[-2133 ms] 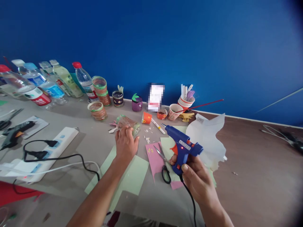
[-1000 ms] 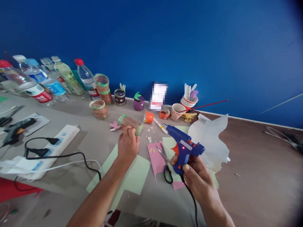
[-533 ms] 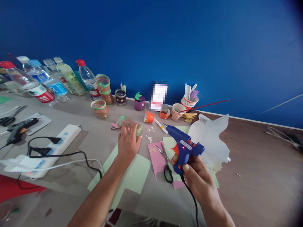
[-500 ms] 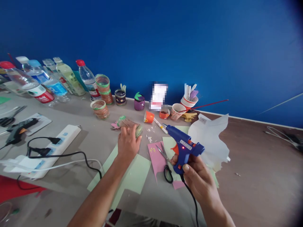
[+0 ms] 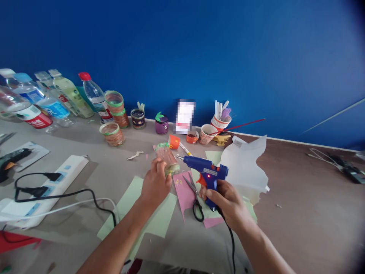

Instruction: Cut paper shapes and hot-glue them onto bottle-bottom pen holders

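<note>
My left hand (image 5: 155, 183) is closed around a small clear jar (image 5: 169, 158) with a green rim and brown wrapping, held lifted and tilted above the table. My right hand (image 5: 225, 201) grips the handle of a blue hot glue gun (image 5: 207, 171) with an orange trigger and a lit red light. The gun's nozzle points left, close to the jar. The gun's black cord runs down past my right wrist.
Scissors (image 5: 195, 194) lie on pink paper (image 5: 185, 192) over green sheets (image 5: 154, 213). White paper (image 5: 245, 167) lies to the right. Bottles (image 5: 94, 97), decorated jars (image 5: 112, 133) and cups (image 5: 207, 133) line the blue wall. A power strip (image 5: 48, 186) and another glue gun (image 5: 11, 160) sit left.
My left hand has lifted the jar off the table and turned it toward me. My right hand has swung the glue gun left and down toward the jar. The view shifted slightly right.
</note>
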`<state>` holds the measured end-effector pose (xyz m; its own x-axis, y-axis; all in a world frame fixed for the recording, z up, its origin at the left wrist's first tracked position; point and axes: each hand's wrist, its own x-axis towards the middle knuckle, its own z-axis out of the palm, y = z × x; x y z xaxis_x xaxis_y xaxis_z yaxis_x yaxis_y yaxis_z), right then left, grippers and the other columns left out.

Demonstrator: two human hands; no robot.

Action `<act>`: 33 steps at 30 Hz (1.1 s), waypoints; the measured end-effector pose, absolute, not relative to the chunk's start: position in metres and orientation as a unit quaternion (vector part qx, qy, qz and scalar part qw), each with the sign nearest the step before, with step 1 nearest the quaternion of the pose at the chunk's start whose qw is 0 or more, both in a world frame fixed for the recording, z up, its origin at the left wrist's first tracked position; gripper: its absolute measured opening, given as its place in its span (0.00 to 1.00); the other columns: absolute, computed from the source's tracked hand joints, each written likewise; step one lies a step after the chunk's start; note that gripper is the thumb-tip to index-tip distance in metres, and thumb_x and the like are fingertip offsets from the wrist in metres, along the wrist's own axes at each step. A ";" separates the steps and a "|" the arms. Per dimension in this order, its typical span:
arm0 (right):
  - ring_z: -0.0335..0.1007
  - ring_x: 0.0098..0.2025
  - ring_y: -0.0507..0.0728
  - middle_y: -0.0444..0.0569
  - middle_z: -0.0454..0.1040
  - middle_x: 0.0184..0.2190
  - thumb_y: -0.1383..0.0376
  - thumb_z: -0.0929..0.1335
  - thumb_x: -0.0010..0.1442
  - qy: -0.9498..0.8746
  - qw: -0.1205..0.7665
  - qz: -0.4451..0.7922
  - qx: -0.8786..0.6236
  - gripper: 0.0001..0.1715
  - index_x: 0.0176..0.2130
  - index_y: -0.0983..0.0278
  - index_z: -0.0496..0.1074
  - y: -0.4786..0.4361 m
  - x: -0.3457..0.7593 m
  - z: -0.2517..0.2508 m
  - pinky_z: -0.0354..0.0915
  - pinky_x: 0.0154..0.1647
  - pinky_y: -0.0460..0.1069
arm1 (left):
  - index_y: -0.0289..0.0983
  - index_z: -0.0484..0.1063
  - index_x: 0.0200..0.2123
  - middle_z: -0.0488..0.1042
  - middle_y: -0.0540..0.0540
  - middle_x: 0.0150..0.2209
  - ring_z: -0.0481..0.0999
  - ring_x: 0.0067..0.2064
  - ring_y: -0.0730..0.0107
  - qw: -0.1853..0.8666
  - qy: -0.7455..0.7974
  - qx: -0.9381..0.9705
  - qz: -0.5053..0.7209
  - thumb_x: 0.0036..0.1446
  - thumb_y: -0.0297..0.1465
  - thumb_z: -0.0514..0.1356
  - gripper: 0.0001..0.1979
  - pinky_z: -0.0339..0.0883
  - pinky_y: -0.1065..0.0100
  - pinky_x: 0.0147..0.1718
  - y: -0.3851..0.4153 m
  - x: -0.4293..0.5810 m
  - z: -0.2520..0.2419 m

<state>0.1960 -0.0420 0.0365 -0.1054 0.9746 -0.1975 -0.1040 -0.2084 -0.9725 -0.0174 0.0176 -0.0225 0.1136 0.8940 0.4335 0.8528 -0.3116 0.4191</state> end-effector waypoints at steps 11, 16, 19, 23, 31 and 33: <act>0.55 0.21 0.49 0.41 0.65 0.20 0.65 0.64 0.56 -0.523 0.366 0.528 -0.559 0.13 0.40 0.67 0.72 -0.011 0.189 0.045 0.52 0.21 0.45 | 0.34 0.61 0.46 0.68 0.33 0.51 0.74 0.50 0.52 0.018 0.603 0.763 0.233 0.57 0.27 0.56 0.13 0.71 0.57 0.41 0.018 -0.018 -0.016; 0.57 0.22 0.50 0.40 0.65 0.18 0.65 0.64 0.55 -0.565 0.340 0.507 -0.556 0.12 0.39 0.66 0.72 0.002 0.180 0.055 0.55 0.23 0.45 | 0.33 0.61 0.50 0.70 0.35 0.49 0.76 0.45 0.56 0.019 0.607 0.773 0.182 0.58 0.27 0.56 0.16 0.71 0.58 0.41 0.015 -0.017 -0.010; 0.58 0.22 0.50 0.39 0.64 0.18 0.65 0.64 0.55 -0.580 0.328 0.488 -0.563 0.09 0.36 0.65 0.71 0.009 0.175 0.060 0.56 0.24 0.45 | 0.33 0.61 0.51 0.69 0.33 0.50 0.74 0.49 0.53 0.009 0.602 0.777 0.183 0.58 0.29 0.57 0.17 0.71 0.58 0.42 0.013 -0.016 -0.008; 0.59 0.22 0.50 0.39 0.64 0.18 0.64 0.63 0.57 -0.609 0.312 0.463 -0.564 0.09 0.35 0.64 0.70 0.014 0.173 0.060 0.57 0.25 0.46 | 0.32 0.61 0.52 0.67 0.31 0.52 0.74 0.50 0.53 -0.001 0.595 0.776 0.207 0.59 0.30 0.56 0.18 0.71 0.57 0.42 0.010 -0.014 -0.009; 0.61 0.26 0.53 0.41 0.66 0.22 0.59 0.63 0.60 -0.660 0.254 0.427 -0.563 0.12 0.38 0.65 0.69 0.017 0.172 0.061 0.58 0.29 0.48 | 0.34 0.61 0.52 0.67 0.34 0.52 0.75 0.47 0.55 0.030 0.606 0.766 0.211 0.59 0.30 0.55 0.17 0.72 0.58 0.41 0.012 -0.015 -0.010; 0.61 0.26 0.53 0.42 0.67 0.22 0.59 0.64 0.60 -0.672 0.255 0.407 -0.564 0.12 0.39 0.65 0.70 0.019 0.170 0.063 0.59 0.30 0.49 | 0.35 0.62 0.51 0.68 0.35 0.51 0.75 0.46 0.56 0.038 0.608 0.761 0.222 0.60 0.30 0.54 0.16 0.72 0.59 0.41 0.013 -0.016 -0.010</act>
